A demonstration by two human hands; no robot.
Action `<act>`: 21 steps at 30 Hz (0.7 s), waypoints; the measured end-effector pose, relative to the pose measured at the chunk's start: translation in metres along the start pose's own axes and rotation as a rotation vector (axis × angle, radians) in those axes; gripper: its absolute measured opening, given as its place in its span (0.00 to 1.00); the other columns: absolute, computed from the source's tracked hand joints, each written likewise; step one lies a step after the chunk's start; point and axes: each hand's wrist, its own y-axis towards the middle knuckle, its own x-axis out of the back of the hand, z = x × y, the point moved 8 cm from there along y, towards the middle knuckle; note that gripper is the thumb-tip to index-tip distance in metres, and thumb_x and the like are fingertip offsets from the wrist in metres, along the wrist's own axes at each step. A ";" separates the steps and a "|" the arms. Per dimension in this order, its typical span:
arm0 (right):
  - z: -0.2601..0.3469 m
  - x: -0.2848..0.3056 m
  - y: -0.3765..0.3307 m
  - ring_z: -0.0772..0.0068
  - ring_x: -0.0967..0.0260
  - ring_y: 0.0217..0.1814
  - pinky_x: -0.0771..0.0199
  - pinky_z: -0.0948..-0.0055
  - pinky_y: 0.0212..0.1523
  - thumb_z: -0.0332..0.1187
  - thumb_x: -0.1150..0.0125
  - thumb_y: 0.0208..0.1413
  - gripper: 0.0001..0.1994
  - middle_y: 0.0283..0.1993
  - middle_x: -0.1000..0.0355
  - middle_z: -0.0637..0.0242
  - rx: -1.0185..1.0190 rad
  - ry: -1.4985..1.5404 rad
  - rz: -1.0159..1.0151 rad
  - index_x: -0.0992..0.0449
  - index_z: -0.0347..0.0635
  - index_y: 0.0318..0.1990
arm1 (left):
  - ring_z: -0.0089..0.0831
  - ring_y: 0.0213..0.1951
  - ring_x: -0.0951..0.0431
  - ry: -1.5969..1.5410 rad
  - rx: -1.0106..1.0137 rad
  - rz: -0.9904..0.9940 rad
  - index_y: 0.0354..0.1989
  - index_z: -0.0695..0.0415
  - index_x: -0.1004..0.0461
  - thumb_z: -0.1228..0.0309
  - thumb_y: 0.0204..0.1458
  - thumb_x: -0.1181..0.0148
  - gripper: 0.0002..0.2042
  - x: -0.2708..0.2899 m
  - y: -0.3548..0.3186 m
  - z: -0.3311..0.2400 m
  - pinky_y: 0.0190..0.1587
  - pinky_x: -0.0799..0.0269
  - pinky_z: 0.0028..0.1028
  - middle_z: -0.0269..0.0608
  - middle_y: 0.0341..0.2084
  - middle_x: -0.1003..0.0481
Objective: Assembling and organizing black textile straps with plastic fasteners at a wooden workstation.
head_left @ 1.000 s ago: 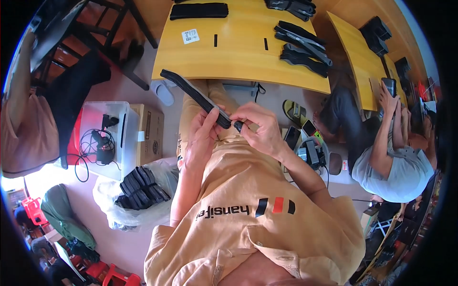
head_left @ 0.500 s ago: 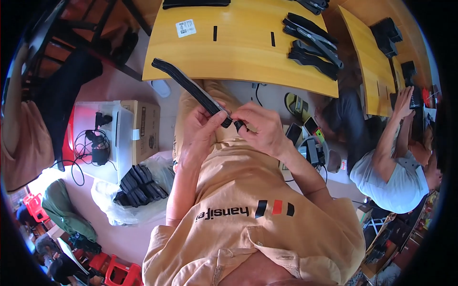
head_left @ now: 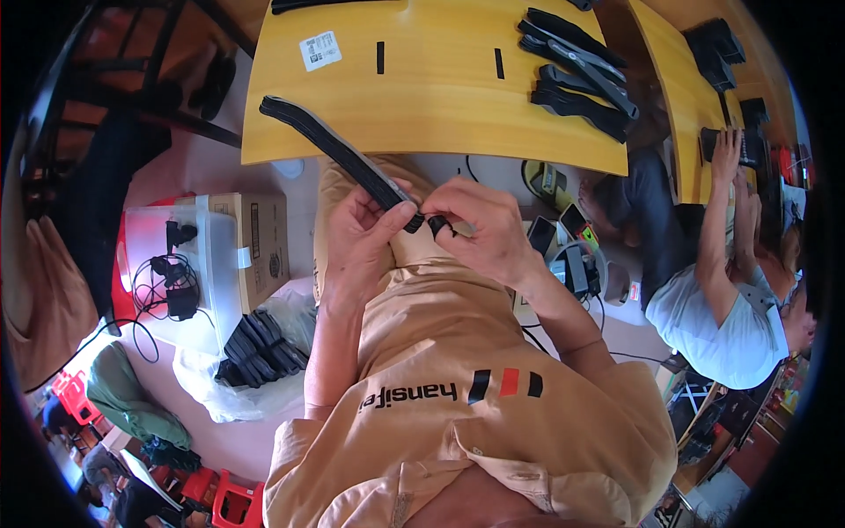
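1. Bundle (head_left: 339, 158) of black, grey-edged strips, slanting up and leftward in front of us; its lower end is grasped in our left hand (head_left: 365, 231), thumb on top, fingers curled beneath.
2. Our right hand (head_left: 484, 231) is just beside that end, thumb and fingers pinching a small black piece (head_left: 437, 227). Our fingers partly cover it, so we cannot tell whether it joins the bundle.
3. Ahead is a yellow table (head_left: 440, 114), whose top hides our feet. The bundle's upper end overlaps it in view. It bears a white label (head_left: 319, 51), two black marks (head_left: 380, 57) and, rightward, piled strips (head_left: 581, 79).
4. At our left, a clear bin (head_left: 216, 299) containing tangled cable (head_left: 167, 273) stands against a cardboard box (head_left: 264, 238). Nearer us, a clear bag (head_left: 198, 378) holds dark bundled pieces (head_left: 260, 348).
5. At our right, a green sandal (head_left: 546, 183) lies below the table's edge; beyond, a person in a pale shirt (head_left: 722, 321) sits near a second yellow table (head_left: 687, 114).
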 end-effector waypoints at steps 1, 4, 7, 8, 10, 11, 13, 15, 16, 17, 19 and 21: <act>0.002 -0.001 0.001 0.70 0.30 0.27 0.27 0.77 0.31 0.15 0.47 0.38 0.11 0.30 0.31 0.60 0.020 -0.027 0.018 0.28 0.33 0.33 | 0.20 0.36 0.27 -0.003 0.000 -0.006 0.42 0.63 0.29 0.76 0.46 0.37 0.14 0.000 0.000 -0.002 0.43 0.31 0.21 0.36 0.33 0.25; -0.003 -0.004 0.004 0.69 0.30 0.28 0.27 0.77 0.31 0.15 0.47 0.38 0.10 0.30 0.32 0.60 -0.031 0.008 0.042 0.29 0.32 0.33 | 0.20 0.35 0.27 0.029 0.016 0.014 0.42 0.63 0.29 0.76 0.46 0.37 0.14 -0.001 0.000 -0.002 0.42 0.31 0.20 0.35 0.32 0.26; -0.017 -0.008 0.004 0.66 0.30 0.29 0.27 0.77 0.32 0.15 0.47 0.38 0.10 0.30 0.33 0.60 -0.149 0.098 0.106 0.30 0.32 0.33 | 0.19 0.35 0.27 0.006 0.018 0.019 0.43 0.63 0.30 0.76 0.46 0.36 0.15 0.000 0.001 0.002 0.41 0.31 0.20 0.34 0.32 0.26; -0.016 -0.008 0.005 0.66 0.30 0.29 0.27 0.77 0.32 0.15 0.47 0.38 0.10 0.30 0.33 0.60 -0.151 0.096 0.107 0.30 0.32 0.33 | 0.19 0.35 0.27 -0.003 0.024 0.014 0.43 0.64 0.30 0.76 0.45 0.36 0.16 0.002 0.001 0.005 0.40 0.31 0.20 0.34 0.32 0.26; -0.009 -0.007 0.004 0.64 0.29 0.29 0.26 0.77 0.32 0.15 0.47 0.39 0.09 0.31 0.33 0.59 -0.119 0.044 0.115 0.30 0.31 0.32 | 0.19 0.35 0.27 -0.014 0.034 0.008 0.43 0.64 0.30 0.76 0.45 0.35 0.16 0.003 0.000 0.008 0.40 0.30 0.20 0.34 0.32 0.26; -0.008 -0.009 0.003 0.64 0.29 0.29 0.26 0.77 0.32 0.15 0.47 0.39 0.09 0.31 0.33 0.59 -0.121 0.045 0.119 0.30 0.31 0.32 | 0.19 0.35 0.27 -0.004 -0.003 -0.019 0.43 0.64 0.30 0.77 0.45 0.35 0.17 0.005 0.000 0.005 0.39 0.30 0.20 0.35 0.32 0.26; 0.005 -0.010 0.004 0.63 0.30 0.29 0.27 0.76 0.31 0.16 0.45 0.38 0.09 0.31 0.33 0.59 -0.017 -0.008 0.064 0.30 0.32 0.31 | 0.19 0.35 0.27 0.004 -0.046 -0.059 0.44 0.64 0.30 0.77 0.44 0.36 0.17 0.009 -0.003 -0.001 0.39 0.30 0.20 0.35 0.32 0.26; 0.011 -0.018 0.004 0.63 0.30 0.28 0.28 0.75 0.30 0.17 0.44 0.37 0.10 0.30 0.33 0.59 0.035 -0.031 0.088 0.30 0.33 0.31 | 0.20 0.33 0.26 0.023 -0.010 -0.136 0.43 0.65 0.31 0.78 0.46 0.38 0.15 0.018 -0.012 -0.002 0.36 0.28 0.20 0.37 0.31 0.26; 0.016 -0.024 0.004 0.63 0.30 0.27 0.28 0.74 0.29 0.17 0.43 0.37 0.10 0.29 0.33 0.59 0.085 -0.058 0.102 0.30 0.34 0.31 | 0.20 0.33 0.26 0.023 -0.014 -0.152 0.43 0.65 0.31 0.78 0.46 0.38 0.15 0.021 -0.020 -0.004 0.36 0.28 0.20 0.37 0.31 0.26; 0.017 -0.030 0.004 0.63 0.30 0.27 0.28 0.74 0.29 0.17 0.43 0.37 0.10 0.29 0.33 0.59 0.091 -0.045 0.116 0.30 0.34 0.31 | 0.21 0.32 0.25 0.045 0.008 -0.201 0.42 0.65 0.31 0.78 0.46 0.38 0.14 0.027 -0.031 -0.005 0.34 0.27 0.21 0.38 0.30 0.25; 0.026 -0.047 0.001 0.63 0.31 0.26 0.31 0.72 0.26 0.18 0.42 0.36 0.10 0.28 0.34 0.60 0.151 -0.003 0.165 0.30 0.35 0.30 | 0.22 0.25 0.23 0.102 0.007 -0.287 0.39 0.66 0.30 0.75 0.50 0.41 0.10 0.039 -0.055 -0.005 0.25 0.26 0.20 0.40 0.25 0.24; 0.022 -0.066 -0.003 0.63 0.32 0.26 0.31 0.71 0.26 0.18 0.42 0.36 0.10 0.27 0.34 0.60 0.126 0.051 0.222 0.30 0.35 0.30 | 0.23 0.23 0.24 0.170 0.106 -0.323 0.36 0.66 0.29 0.72 0.52 0.43 0.09 0.056 -0.076 0.006 0.23 0.26 0.20 0.41 0.23 0.24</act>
